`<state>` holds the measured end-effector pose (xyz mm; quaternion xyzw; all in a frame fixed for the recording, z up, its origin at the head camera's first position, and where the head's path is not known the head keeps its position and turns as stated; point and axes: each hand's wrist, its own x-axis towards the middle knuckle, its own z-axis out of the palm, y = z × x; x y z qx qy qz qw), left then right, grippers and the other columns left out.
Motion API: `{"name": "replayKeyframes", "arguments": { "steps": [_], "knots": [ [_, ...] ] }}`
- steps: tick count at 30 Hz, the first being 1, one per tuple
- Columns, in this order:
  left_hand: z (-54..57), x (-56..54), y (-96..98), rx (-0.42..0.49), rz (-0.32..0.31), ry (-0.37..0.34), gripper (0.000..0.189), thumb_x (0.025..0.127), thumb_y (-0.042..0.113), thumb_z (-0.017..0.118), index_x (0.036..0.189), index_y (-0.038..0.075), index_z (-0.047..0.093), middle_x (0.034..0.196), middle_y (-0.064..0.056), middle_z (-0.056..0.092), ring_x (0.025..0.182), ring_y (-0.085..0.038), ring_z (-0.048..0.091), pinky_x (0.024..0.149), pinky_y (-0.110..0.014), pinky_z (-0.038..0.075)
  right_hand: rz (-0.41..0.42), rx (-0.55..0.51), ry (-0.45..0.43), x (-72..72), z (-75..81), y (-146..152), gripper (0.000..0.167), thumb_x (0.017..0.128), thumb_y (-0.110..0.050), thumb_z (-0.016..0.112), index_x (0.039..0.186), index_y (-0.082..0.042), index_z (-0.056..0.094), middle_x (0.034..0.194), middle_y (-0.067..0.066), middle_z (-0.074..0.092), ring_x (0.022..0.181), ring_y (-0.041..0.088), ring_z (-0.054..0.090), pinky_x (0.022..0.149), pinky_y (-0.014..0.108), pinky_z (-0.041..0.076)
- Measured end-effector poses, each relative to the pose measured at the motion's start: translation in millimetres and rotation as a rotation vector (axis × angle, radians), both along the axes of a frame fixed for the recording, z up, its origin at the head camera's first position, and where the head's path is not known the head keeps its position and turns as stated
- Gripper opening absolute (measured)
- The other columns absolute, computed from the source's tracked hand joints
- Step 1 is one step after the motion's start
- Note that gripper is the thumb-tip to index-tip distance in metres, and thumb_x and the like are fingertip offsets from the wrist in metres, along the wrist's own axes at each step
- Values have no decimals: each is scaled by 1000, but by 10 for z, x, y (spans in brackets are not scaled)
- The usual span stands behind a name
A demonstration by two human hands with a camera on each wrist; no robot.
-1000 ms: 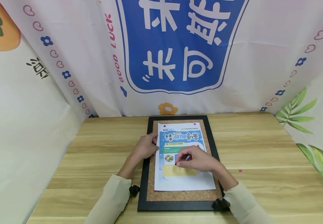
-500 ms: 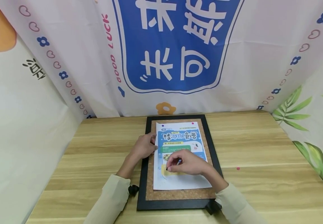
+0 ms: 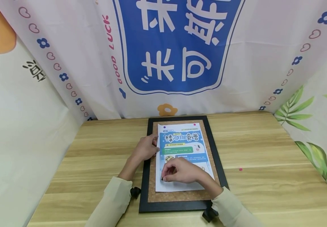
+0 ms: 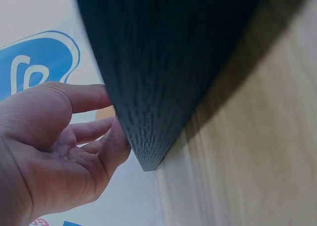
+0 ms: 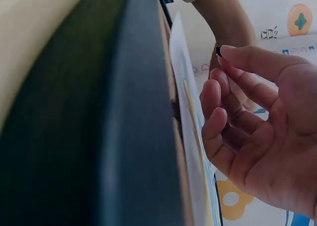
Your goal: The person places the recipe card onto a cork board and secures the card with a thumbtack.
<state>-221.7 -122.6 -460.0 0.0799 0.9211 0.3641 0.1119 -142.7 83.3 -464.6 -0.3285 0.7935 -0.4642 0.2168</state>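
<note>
1. The right hand (image 3: 181, 170) pinches a small black pin (image 5: 218, 50) between thumb and forefinger, at the lower left corner area of the printed sheet (image 3: 177, 149).
2. The left hand (image 3: 146, 148), apart from the right, touches the sheet's left edge, its thumb and forefinger spread.
3. The sheet lies on a cork board (image 3: 180, 196); a purple pin (image 3: 164, 127) sits at its upper left corner, a pink pin (image 3: 194, 124) at its upper right.
4. A black frame (image 3: 174, 207) borders the cork, its top near the desk's (image 3: 265, 142) far edge.
5. A pink piece (image 3: 240, 169) lies on the desk, just beside the frame's right edge.
6. A printed curtain (image 3: 106, 94) hangs behind the desk's far edge.
</note>
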Motion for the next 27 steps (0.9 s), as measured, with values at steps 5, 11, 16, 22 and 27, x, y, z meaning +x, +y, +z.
{"name": "replayKeyframes", "arguments": {
  "steps": [5, 11, 16, 22, 27],
  "knots": [
    [-6, 1, -12, 1, 3, -7, 63, 96, -1, 75, 154, 1, 53, 104, -12, 65, 71, -19, 67, 59, -25, 56, 5, 33, 27, 10, -45, -35, 5, 99, -11, 76, 96, -12, 80, 90, -5, 73, 76, -1, 60, 70, 17, 51],
    [6, 0, -3, 4, 14, -14, 64, 96, -1, 75, 155, 2, 52, 105, -12, 65, 71, -19, 67, 60, -25, 56, 4, 61, 56, 12, -77, -33, 7, 98, -9, 76, 94, -13, 80, 88, -6, 72, 74, -1, 60, 68, 17, 51],
    [1, 5, 9, 4, 6, -7, 63, 96, -1, 75, 155, 1, 53, 105, -12, 65, 70, -18, 67, 59, -25, 56, -4, 90, 78, 15, -104, -15, 8, 98, -9, 77, 92, -15, 79, 85, -9, 72, 72, -2, 61, 67, 17, 52],
    [1, 11, 12, 12, 11, -6, 63, 96, -2, 75, 155, 1, 53, 105, -12, 65, 70, -19, 67, 59, -25, 55, -9, 114, 93, 21, -101, -22, 7, 96, -9, 78, 93, -15, 79, 85, -10, 71, 72, -3, 60, 68, 16, 51],
    [-2, 8, -4, 6, 11, -8, 63, 96, -2, 75, 155, 2, 53, 105, -12, 65, 71, -19, 68, 60, -25, 56, 0, 120, 113, 42, -83, -38, 2, 95, -9, 79, 94, -11, 80, 86, -8, 72, 72, -4, 60, 68, 17, 52]
  ]
}}
